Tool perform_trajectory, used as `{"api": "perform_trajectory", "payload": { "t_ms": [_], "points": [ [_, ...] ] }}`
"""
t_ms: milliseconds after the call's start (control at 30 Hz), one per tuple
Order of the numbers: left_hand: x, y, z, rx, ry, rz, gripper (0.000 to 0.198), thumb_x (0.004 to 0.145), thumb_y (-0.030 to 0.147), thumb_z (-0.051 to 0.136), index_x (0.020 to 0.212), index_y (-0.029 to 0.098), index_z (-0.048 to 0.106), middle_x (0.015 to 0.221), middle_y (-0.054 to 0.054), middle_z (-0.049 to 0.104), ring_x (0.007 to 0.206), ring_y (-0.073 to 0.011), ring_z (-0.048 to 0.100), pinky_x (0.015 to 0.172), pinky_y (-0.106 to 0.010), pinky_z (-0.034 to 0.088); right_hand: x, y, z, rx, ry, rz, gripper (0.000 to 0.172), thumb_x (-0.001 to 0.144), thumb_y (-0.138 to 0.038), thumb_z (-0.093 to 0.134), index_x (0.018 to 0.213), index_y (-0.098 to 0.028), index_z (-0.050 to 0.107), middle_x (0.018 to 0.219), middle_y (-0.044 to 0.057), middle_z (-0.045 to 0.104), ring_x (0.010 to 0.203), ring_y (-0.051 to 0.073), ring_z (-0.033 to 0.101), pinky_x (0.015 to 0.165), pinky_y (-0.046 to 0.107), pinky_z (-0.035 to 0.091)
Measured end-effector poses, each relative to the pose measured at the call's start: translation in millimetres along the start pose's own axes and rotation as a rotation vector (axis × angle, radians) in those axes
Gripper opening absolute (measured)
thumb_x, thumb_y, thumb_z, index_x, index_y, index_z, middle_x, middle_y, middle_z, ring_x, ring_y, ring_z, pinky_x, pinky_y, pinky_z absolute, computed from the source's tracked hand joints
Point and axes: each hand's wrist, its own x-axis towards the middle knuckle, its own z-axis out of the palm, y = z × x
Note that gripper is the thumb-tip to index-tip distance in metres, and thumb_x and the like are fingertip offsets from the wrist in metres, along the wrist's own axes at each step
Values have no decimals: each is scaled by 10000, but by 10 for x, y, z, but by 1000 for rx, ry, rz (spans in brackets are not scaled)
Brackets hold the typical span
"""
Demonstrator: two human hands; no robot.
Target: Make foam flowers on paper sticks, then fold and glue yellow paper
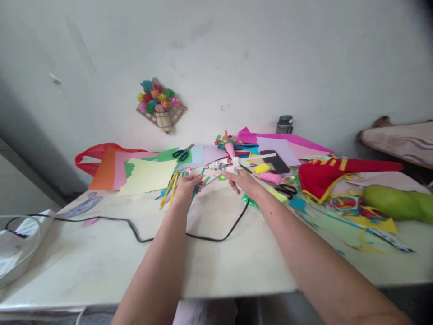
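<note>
Paper sheets (149,176) back left on table (84,271), cable (221,240) before them, fruit (389,201) far right

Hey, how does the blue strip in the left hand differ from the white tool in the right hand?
Shape: the blue strip is thin and narrow, while the white tool is bulkier. Pose: the blue strip slants, its lower end showing below the left hand; the white tool's top shows above the right hand. Both are held and partly covered.
</note>
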Motion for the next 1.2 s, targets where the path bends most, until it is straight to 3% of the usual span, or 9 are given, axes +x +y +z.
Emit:
{"api": "perform_trajectory", "payload": {
  "t_ms": [1200],
  "points": [
    [-14, 17, -2, -30, 7, -8, 277, 557, 335, 709, 665, 105, 600, 516, -21, 599, 326, -43, 414, 317, -166, 264, -28, -47, -14, -2, -60, 9, 380, 684, -505, 589, 587, -160, 464, 465, -46, 465, 304, 50, 392, 267, 173, 285]
  ]
}}
